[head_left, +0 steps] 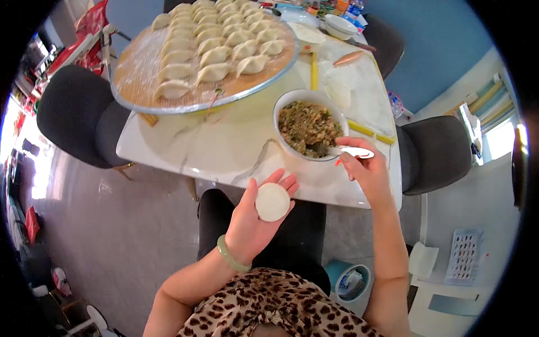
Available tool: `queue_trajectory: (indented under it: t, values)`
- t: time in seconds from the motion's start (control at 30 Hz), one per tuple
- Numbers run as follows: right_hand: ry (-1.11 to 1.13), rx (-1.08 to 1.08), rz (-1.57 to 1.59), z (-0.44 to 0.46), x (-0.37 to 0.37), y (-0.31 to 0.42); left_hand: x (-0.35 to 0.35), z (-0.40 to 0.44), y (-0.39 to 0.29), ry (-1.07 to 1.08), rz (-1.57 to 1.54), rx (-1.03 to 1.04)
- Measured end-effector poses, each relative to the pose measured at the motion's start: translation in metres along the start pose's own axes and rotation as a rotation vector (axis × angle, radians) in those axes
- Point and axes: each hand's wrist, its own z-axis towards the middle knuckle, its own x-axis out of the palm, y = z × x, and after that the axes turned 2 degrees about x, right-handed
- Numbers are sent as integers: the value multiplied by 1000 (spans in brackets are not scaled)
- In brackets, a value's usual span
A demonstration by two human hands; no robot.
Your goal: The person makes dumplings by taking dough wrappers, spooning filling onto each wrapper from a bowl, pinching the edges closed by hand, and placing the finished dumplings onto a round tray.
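Observation:
A round, flat dumpling wrapper (273, 202) lies on the palm of my left hand (252, 219), which is turned up with its fingers stretched out below the table's front edge. My right hand (365, 168) grips the pale handle of a spoon (355, 151). The spoon's bowl end is sunk in the chopped filling (307, 126), at the near right side of a white bowl (277, 121). Behind the bowl to the left, rows of folded dumplings (213, 72) rest on a large round floured board (135, 84).
The white table (224, 151) carries a flour-dusted mat with yellow edges (370, 132), a brownish-pink tapered thing (348, 58) and another white bowl (341, 25). Dark chairs (73, 112) stand at both sides. A bin (339, 272) is on the floor beside my legs.

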Motion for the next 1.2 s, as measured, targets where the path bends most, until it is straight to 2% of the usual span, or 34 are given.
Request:
queue_trajectory:
  t: [0.07, 0.1, 0.13, 0.2, 0.27, 0.37, 0.5, 0.57, 0.63, 0.7, 0.9, 1.2]
  values:
    - [55, -25, -106, 9, 4, 11, 5, -4, -5, -100, 17, -33]
    - [10, -69, -100, 14, 10, 14, 11, -6, -8, -151, -14, -50]
    - [-8, -74, -89, 18, 13, 18, 15, -8, -10, -146, 3, -60]
    - [46, -178, -280, 23, 14, 22, 21, -12, -12, -190, 109, -61]
    - [87, -133, -314, 23, 9, 21, 27, -12, -15, -204, 163, -64]
    - [114, -233, -449, 16, 0, 35, 32, -7, -20, -307, 233, -154]
    - [109, -318, -340, 18, -10, 48, 26, -2, -27, -272, 304, -238]
    - [199, -439, -378, 28, -7, 45, 25, 5, -30, -270, 323, -218]
    - [229, -441, -367, 38, 0, 37, 28, 10, -33, -272, 340, -202]
    - [264, -441, -359, 44, 8, 30, 38, 17, -37, -370, 354, -111]
    - [343, -474, -396, 45, 12, 21, 47, 28, -48, -362, 256, -113]
    - [253, -369, -254, 11, 6, 22, 53, 31, -53, -324, 244, -151]
